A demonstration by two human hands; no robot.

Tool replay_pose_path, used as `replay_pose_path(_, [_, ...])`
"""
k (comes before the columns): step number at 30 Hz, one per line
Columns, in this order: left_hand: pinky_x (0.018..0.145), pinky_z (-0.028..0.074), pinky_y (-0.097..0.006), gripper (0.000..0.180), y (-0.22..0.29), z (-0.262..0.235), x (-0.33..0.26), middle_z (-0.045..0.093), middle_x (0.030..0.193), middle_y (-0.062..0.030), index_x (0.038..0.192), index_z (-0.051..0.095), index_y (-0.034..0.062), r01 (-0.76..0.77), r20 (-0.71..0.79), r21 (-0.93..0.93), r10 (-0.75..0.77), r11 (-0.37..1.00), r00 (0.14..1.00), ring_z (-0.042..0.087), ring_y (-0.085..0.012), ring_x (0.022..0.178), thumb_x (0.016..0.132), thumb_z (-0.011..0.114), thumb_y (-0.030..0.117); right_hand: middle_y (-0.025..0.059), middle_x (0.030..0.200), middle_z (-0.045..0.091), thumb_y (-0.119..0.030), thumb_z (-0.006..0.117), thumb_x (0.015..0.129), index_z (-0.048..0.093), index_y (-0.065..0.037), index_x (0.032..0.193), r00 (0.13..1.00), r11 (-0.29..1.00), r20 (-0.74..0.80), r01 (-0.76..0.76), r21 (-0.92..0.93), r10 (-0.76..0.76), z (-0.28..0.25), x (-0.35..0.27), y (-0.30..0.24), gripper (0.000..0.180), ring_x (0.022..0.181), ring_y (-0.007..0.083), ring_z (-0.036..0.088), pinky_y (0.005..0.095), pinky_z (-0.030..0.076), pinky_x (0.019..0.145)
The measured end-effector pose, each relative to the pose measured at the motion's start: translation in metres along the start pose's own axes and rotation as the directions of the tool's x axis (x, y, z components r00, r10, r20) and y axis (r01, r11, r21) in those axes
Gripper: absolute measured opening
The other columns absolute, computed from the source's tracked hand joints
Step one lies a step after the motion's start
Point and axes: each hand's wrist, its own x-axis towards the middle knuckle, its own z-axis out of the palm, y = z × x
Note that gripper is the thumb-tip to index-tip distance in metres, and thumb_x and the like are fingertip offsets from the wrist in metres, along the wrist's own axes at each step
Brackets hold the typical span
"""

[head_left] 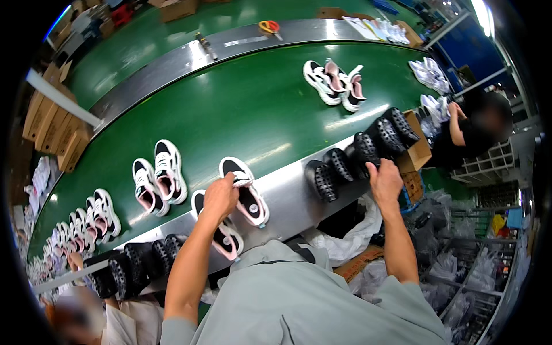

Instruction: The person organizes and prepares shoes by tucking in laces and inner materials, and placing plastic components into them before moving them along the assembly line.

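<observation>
My left hand point(221, 197) is closed at the laces and tongue of a white, black and pink sneaker point(257, 208), which lies sole down on the metal edge of the green belt. Its mate point(227, 237) sits just left of it, partly hidden by my left wrist and forearm. On the right, my right hand point(385, 181) has its fingers curled at the near end of a black, dotted, shoe-shaped form point(366, 147). Several similar forms stand in a row there, among them a black form point(339, 165) to the left. My fingers hide part of the grip.
More sneakers point(168, 171) stand on the green belt point(241, 109) to the left; another pair point(333, 85) lies farther off. Orange-handled scissors point(269, 27) rest on the far metal ledge. A cardboard box point(418, 144) stands beyond the forms. Co-workers are at both sides.
</observation>
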Motion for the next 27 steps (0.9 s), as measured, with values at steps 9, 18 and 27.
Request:
replay_pose_path(9, [0.084, 0.052, -0.049, 0.026, 0.064, 0.072, -0.001, 0.068, 0.096, -0.0311, 0.102, 0.064, -0.008, 0.082, 0.17, -0.432, -0.008, 0.898, 0.985, 0.067, -0.0455, 0.095, 0.082, 0.06, 0.007, 0.0267, 0.07, 0.062, -0.041, 0.07, 0.091, 0.063, 0.004, 0.08, 0.689, 0.842, 0.627, -0.045, 0.538, -0.364, -0.089, -0.08, -0.097, 0.046, 0.068, 0.046, 0.063, 0.0502, 0.049, 0.061])
replay_pose_path(18, [0.088, 0.051, -0.052, 0.015, 0.068, 0.092, 0.007, 0.064, 0.096, -0.0294, 0.089, 0.063, -0.0043, -0.232, 0.002, -0.354, 0.249, 0.906, 0.968, 0.063, -0.0466, 0.096, 0.077, 0.059, 0.004, 0.0254, 0.075, 0.067, -0.035, 0.066, 0.093, 0.063, 0.003, 0.086, 0.885, 0.886, 0.331, 0.166, 0.434, -0.328, -0.025, -0.09, -0.137, 0.039, 0.072, 0.0458, 0.066, 0.0538, 0.052, 0.067])
replay_pose_path(27, [0.085, 0.052, -0.05, 0.018, 0.084, 0.087, 0.005, 0.066, 0.101, -0.031, 0.09, 0.065, -0.0069, -0.141, 0.203, -0.432, 0.249, 0.891, 0.947, 0.066, -0.0452, 0.098, 0.078, 0.061, 0.006, 0.0302, 0.079, 0.067, -0.039, 0.068, 0.089, 0.067, 0.008, 0.079, 0.785, 0.838, 0.584, -0.168, 0.519, -0.204, -0.005, -0.079, -0.102, 0.048, 0.075, 0.049, 0.065, 0.0534, 0.05, 0.068])
